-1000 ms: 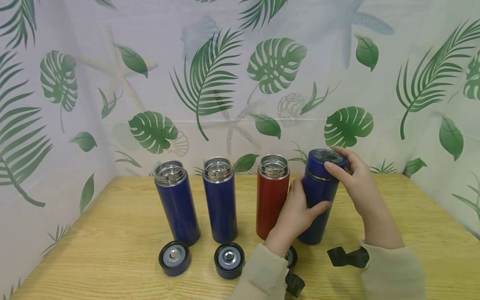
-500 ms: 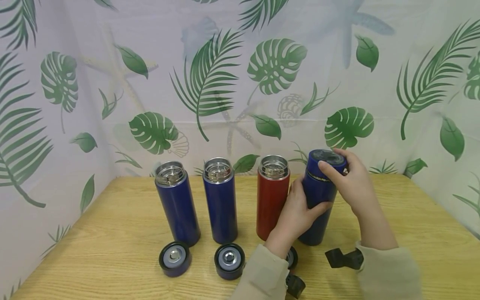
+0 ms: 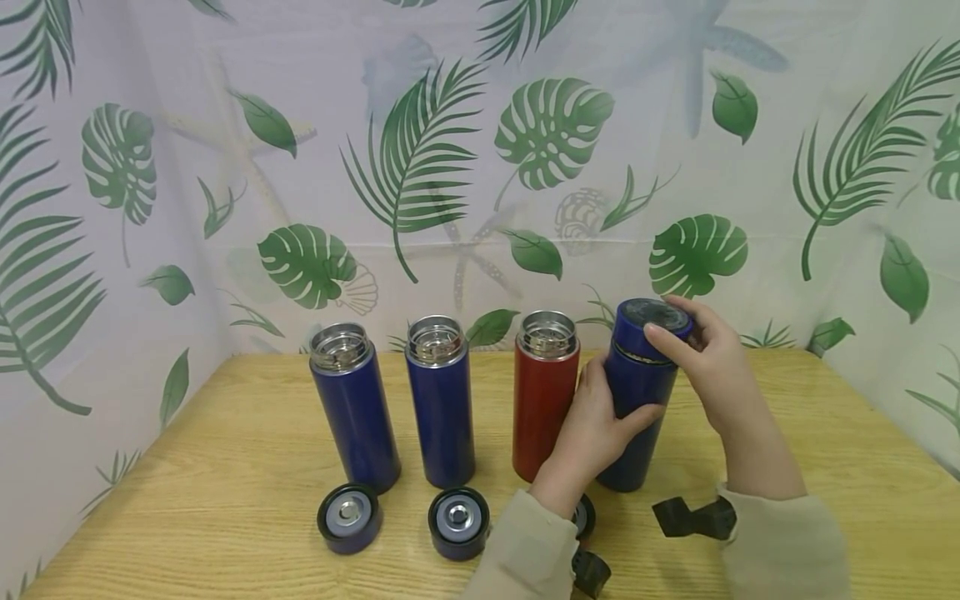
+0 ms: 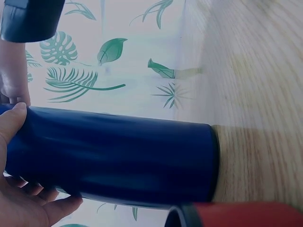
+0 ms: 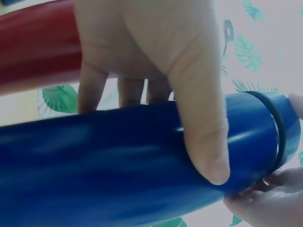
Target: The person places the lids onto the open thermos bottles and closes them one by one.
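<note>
At the right of the head view stands a dark blue vacuum flask point(image 3: 637, 425) with its blue lid point(image 3: 652, 325) on its mouth. My left hand point(image 3: 600, 417) grips the flask's body, thumb in front, as the right wrist view also shows. From the right, my right hand point(image 3: 712, 358) holds the lid, thumb at the near edge and fingers behind. A thin gold line shows between lid and body. To the left stand a red flask point(image 3: 543, 408) and two blue flasks, one in the middle point(image 3: 441, 417) and one farther left point(image 3: 356, 417), all lidless with steel mouths.
Two dark lids, one left point(image 3: 349, 518) and one nearer the middle point(image 3: 459, 522), lie underside up before the blue flasks. A third lid point(image 3: 582, 517) is partly hidden by my left wrist. Leaf-patterned cloth point(image 3: 465, 167) hangs behind the wooden table point(image 3: 225, 467).
My right hand's thumb slid left along the lid half a second ago, then came back to the right. My left hand and the flask stay in place.
</note>
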`<state>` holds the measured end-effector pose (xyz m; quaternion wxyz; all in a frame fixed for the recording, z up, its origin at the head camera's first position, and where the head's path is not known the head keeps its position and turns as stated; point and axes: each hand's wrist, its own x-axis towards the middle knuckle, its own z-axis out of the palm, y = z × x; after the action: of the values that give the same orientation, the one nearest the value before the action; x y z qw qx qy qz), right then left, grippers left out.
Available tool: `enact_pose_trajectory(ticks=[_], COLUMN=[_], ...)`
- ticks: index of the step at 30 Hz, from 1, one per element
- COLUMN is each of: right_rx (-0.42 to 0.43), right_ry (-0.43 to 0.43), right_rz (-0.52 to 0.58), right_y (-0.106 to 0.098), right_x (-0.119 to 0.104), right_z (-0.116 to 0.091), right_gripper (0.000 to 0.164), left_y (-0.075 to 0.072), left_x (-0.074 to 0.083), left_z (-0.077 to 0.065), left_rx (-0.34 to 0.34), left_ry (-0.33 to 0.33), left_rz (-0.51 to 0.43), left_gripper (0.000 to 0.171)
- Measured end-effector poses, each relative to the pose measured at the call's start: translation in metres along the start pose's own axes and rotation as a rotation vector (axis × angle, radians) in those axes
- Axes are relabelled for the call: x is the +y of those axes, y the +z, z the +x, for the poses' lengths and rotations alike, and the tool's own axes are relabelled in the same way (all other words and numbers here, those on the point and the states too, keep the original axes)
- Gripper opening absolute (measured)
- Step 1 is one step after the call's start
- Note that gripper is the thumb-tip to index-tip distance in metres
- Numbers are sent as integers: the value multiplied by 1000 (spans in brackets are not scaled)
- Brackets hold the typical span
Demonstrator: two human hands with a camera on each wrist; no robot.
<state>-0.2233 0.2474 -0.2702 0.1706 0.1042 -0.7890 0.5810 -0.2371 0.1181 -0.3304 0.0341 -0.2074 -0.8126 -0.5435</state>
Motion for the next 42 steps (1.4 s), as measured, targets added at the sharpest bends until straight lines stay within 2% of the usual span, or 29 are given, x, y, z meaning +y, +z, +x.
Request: enact_pose_trajectory(ticks=[4, 9, 12, 15, 19, 22, 25, 29, 33, 38, 42], right_rx=[53, 71, 32, -19, -69, -81, -63, -2, 59, 18, -53], right_ry=[37, 46, 30, 14, -37, -88, -82, -15, 28, 50, 41], right_rz=[-105, -128, -68, 43, 193, 242, 183, -7, -112, -84, 41], right_y=[4, 7, 7, 5, 1, -1, -2, 1, 6, 8, 5], right_x=[-4, -6, -6, -3, 4, 8, 7, 1, -3, -5, -2], right_z=[0, -1, -1, -1, 0, 1, 1, 0, 1, 0, 0], right_gripper=[67, 69, 65, 59, 55, 54, 55, 61, 68, 72, 69], left_y=[0, 0, 0, 0, 1, 1, 0, 0, -1, -1, 0], left_x=[0, 0, 0, 0, -1, -1, -1, -2, -2, -1, -1], left_z=[0, 1, 0, 0, 0, 0, 1, 1, 0, 1, 1], left_rx=[1, 1, 1, 1, 1, 0, 0, 3, 8, 11, 12], left_ry=[2, 11, 8, 0, -1, 7, 13, 23, 38, 36, 20], left_rz=[11, 21, 15, 10, 6, 5, 6, 16, 31, 34, 26], left_gripper=[69, 69, 70, 70, 71, 71, 71, 70, 69, 69, 70])
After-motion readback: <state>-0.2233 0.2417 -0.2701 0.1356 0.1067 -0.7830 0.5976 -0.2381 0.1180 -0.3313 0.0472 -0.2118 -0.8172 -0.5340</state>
